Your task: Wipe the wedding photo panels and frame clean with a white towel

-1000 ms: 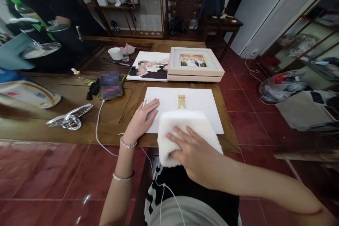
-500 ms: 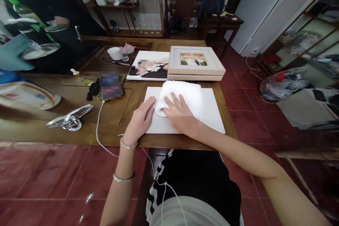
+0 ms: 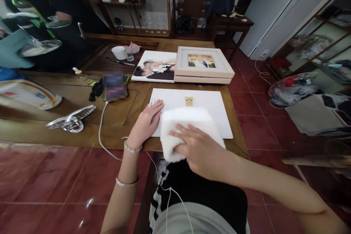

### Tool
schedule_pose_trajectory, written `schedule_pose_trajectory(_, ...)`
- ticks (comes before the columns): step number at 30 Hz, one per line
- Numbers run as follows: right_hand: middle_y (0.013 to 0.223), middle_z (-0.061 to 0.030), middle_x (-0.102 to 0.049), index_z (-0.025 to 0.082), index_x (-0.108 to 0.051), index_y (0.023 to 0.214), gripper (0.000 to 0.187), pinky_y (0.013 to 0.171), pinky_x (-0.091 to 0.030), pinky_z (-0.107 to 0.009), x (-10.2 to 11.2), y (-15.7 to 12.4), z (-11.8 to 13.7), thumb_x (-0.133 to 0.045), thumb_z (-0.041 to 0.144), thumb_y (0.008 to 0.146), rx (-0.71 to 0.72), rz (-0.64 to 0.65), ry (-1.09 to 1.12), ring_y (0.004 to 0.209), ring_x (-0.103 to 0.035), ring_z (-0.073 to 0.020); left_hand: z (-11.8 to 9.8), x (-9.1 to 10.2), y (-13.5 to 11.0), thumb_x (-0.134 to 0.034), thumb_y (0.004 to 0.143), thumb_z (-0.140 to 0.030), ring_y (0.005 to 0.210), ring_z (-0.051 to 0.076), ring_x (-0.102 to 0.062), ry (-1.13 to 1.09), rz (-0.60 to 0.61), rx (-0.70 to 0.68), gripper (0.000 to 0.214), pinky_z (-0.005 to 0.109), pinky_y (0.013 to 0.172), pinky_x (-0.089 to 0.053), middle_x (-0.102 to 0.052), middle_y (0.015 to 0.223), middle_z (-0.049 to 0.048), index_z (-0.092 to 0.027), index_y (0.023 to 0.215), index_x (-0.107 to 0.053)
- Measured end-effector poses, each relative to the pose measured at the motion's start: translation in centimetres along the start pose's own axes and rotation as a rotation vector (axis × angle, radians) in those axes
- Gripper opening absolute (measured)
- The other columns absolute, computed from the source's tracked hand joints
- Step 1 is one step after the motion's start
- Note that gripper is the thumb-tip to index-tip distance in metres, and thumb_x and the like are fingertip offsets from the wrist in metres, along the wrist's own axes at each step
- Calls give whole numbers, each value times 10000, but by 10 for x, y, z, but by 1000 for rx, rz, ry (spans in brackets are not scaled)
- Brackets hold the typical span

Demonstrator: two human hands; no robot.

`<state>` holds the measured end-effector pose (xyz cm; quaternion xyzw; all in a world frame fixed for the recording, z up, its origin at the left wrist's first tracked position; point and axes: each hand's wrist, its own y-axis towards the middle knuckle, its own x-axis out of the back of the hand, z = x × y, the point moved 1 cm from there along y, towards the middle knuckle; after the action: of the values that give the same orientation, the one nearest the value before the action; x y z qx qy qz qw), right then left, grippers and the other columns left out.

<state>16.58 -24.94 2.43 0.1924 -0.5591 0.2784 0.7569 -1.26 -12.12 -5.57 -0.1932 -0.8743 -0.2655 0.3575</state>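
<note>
A flat white board [image 3: 219, 109] lies on the wooden table, with a small gold-coloured metal plate [image 3: 189, 101] near its far edge. My left hand [image 3: 149, 119] rests flat on the board's left edge, fingers stretched out and holding nothing. Over the board's near edge lies a folded white towel [image 3: 189, 117], partly hanging past the table's front. My right hand [image 3: 196, 146] grips the towel from above, its fingers pressed into the near part. The towel covers the middle of the board.
Behind the board are stacked pale wooden picture frames [image 3: 225, 67] and a photo panel [image 3: 153, 75]. To the left lie a phone-like device [image 3: 114, 86] on a white cable [image 3: 102, 131], a shiny silver ornament [image 3: 71, 117] and a small dropper bottle [image 3: 83, 77]. A white cup [image 3: 119, 52] stands farther back.
My right hand has drawn the towel toward me, from the board's far part to past its near edge. The metal plate has come into sight. My left hand has stayed nearly in place.
</note>
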Motion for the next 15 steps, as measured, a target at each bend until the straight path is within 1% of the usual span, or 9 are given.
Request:
schedule_pose_trajectory(2,1388,-149,-509,123,-662,1082,449,1084,-337,-519,3,9,-14,-443,-22,717,-75,-40,0,1344,-378,-313,0,-1,0,-426,933,-255,1320,238,-452,-1,-6,4,372,498,1127,-309,-542,1373,102,-191,1259,-593)
schedule_pose_trajectory(5,1387,-144,-508,139,-611,1189,507,1092,-324,-500,5,29,-37,-451,-11,731,-187,-112,-26,1353,-364,-307,0,-1,-1,-425,939,-275,1310,241,-464,0,-16,5,378,481,1126,-318,-550,1364,107,-178,1268,-585)
schedule_pose_trajectory(7,1402,-153,-488,134,-558,1262,535,1096,-308,-506,3,46,-50,-462,8,751,-246,-127,-55,1363,-341,-314,-3,1,-1,-405,952,-293,1294,238,-484,-1,-32,12,392,466,1117,-336,-562,1352,105,-179,1291,-564)
schedule_pose_trajectory(9,1410,-164,-473,125,-533,1289,542,1096,-285,-534,-1,62,-58,-463,11,763,-280,-112,-91,1370,-317,-336,-6,3,0,-377,968,-316,1298,231,-479,-21,-74,16,414,441,1113,-348,-546,1369,105,-173,1324,-533)
schedule_pose_trajectory(11,1421,-174,-454,120,-550,1268,513,1093,-251,-576,-6,75,-58,-456,9,776,-262,-91,-136,1374,-294,-364,-11,6,0,-347,983,-336,1326,223,-444,-68,-136,7,439,420,1122,-338,-505,1409,107,-157,1354,-499)
schedule_pose_trajectory(12,1428,-174,-443,122,-571,1241,482,1093,-234,-591,-9,80,-56,-452,12,787,-223,-85,-163,1376,-283,-373,-13,8,1,-331,989,-343,1345,220,-417,-97,-163,-1,449,417,1132,-322,-477,1432,104,-153,1367,-482)
schedule_pose_trajectory(15,1428,-166,-438,130,-631,1127,363,1088,-224,-596,-13,84,-42,-462,43,817,-14,-70,-227,1370,-290,-368,-17,12,1,-275,1004,-351,1391,213,-338,-177,-203,-19,460,430,1159,-262,-421,1477,79,-178,1393,-448)
